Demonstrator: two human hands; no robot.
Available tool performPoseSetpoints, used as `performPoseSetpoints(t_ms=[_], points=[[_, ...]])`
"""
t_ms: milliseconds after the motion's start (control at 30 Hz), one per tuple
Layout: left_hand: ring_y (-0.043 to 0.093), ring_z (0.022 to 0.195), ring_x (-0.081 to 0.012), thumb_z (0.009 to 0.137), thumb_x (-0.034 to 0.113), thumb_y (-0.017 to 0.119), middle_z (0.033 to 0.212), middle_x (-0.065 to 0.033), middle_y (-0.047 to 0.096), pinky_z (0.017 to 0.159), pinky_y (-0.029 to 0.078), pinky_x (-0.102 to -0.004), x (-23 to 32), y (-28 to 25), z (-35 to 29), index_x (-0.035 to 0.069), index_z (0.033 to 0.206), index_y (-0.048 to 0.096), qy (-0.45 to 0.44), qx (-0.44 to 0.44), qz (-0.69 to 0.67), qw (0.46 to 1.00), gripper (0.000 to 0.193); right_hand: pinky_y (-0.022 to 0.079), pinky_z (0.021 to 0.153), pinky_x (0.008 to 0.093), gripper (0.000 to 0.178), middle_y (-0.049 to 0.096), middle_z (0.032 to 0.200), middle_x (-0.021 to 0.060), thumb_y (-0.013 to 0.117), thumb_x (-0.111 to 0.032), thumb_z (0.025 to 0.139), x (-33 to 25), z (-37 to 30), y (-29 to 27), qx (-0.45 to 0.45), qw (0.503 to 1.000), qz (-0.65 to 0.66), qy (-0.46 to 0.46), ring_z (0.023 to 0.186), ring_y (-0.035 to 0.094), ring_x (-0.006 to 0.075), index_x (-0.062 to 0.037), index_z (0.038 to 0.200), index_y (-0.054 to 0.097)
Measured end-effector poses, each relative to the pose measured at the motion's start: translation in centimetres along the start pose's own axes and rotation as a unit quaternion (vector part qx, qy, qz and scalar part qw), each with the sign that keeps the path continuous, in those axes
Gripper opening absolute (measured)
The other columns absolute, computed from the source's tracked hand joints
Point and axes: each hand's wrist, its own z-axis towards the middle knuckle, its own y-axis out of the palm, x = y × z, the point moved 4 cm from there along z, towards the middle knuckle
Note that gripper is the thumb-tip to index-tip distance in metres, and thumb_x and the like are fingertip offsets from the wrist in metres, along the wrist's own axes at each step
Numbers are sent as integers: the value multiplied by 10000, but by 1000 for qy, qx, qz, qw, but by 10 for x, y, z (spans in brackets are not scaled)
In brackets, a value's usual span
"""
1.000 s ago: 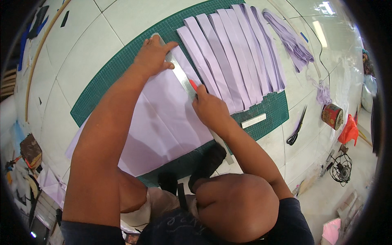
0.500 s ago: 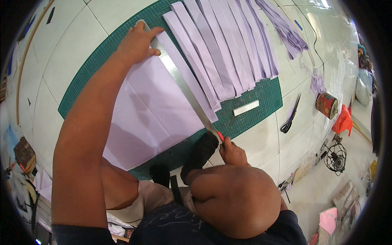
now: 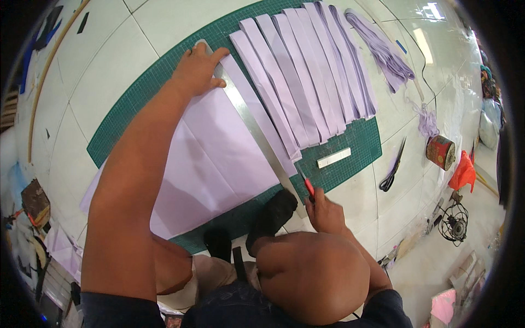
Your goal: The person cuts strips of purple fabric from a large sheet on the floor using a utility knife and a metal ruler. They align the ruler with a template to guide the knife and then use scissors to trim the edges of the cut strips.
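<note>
My left hand [image 3: 198,70] presses down on the far end of a long metal ruler [image 3: 249,120], its fingers spread across it. Under the ruler lies a lilac fabric sheet [image 3: 219,158], with a narrow strip of it showing along the ruler's right side. My right hand [image 3: 326,213] is closed round a red-handled cutter knife [image 3: 309,187]. The knife's blade points up and left, just right of the ruler's near end and close to the fabric's near corner. A dark-socked foot [image 3: 279,209] rests against the ruler's near end.
Folded lilac strips [image 3: 306,82] lie side by side on the green cutting mat [image 3: 358,143], near a small white bar [image 3: 333,158]. On the tiled floor to the right are black scissors [image 3: 394,164], a red tin [image 3: 440,152], a fabric bundle [image 3: 383,52] and a round wire-frame object [image 3: 453,223].
My right hand has shifted right of the ruler's near end, and the knife's blade now shows beside it. My left hand stays on the ruler. The whole view has shifted slightly.
</note>
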Motion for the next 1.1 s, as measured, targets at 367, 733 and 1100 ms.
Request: performPoseSetpoints(t_ms=[367,733,1100], points=[[460,1365,-388,726,372,875,1489,-212,407,1152,335,-571,-3,0,-2,214,1496,325,-26,27,-26,999,960,525,701,531,244,679,845,227,543,-243,977,-165,210,-49,128,979,86,-132,775,677,430,-22,1024,449],[487,1326,-398,736,347,872,1428,-229,454,1147,328,-581,-1,-2,1,234,1504,303,4,34,-32,999,963,536,677,524,242,679,815,242,552,-212,960,-179,235,-38,162,974,69,-142,736,674,428,0,1012,448],[474,1341,-372,762,398,840,1397,-215,440,1199,219,-588,-4,4,8,324,1427,486,7,-11,18,1000,757,538,670,541,246,681,804,233,557,-216,944,-180,237,-50,112,986,33,-121,756,687,425,-19,1038,443]])
